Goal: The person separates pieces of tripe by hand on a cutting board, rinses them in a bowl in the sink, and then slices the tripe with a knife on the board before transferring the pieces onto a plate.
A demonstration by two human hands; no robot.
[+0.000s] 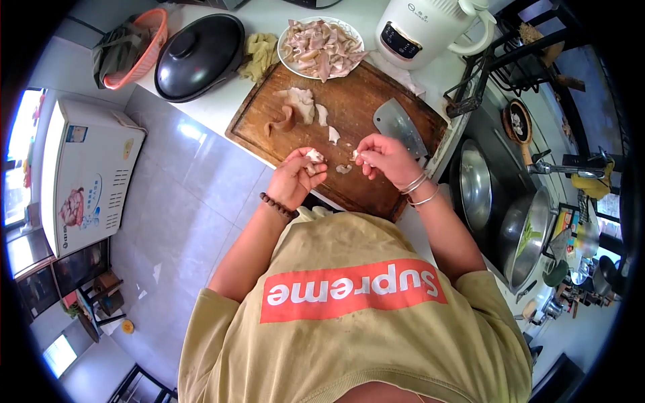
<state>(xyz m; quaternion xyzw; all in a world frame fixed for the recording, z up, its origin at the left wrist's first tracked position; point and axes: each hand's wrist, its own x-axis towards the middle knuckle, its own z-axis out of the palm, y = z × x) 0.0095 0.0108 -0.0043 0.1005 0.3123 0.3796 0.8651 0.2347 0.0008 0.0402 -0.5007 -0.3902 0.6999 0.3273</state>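
Over the near edge of a wooden cutting board (349, 101), my left hand (295, 176) is closed on a whitish piece of meat (314, 158). To its right my right hand (385, 161) pinches a small pale scrap (357, 155). Between and beyond the hands lie small white bits (334, 136) on the board. A larger pale piece (300, 102) and a brown curved piece (282, 121) rest at its left. A cleaver (400, 127) lies flat at the right, its handle mostly hidden behind my right hand. At the far edge stands a plate (282, 59) heaped with sliced meat (320, 48).
A black lidded pan (199, 57), a crumpled cloth (261, 56) and an orange basket (144, 57) are at the back left. A white appliance (420, 30) stands back right. Metal bowls (475, 185) sit in the sink area at right. A white freezer (94, 174) stands left.
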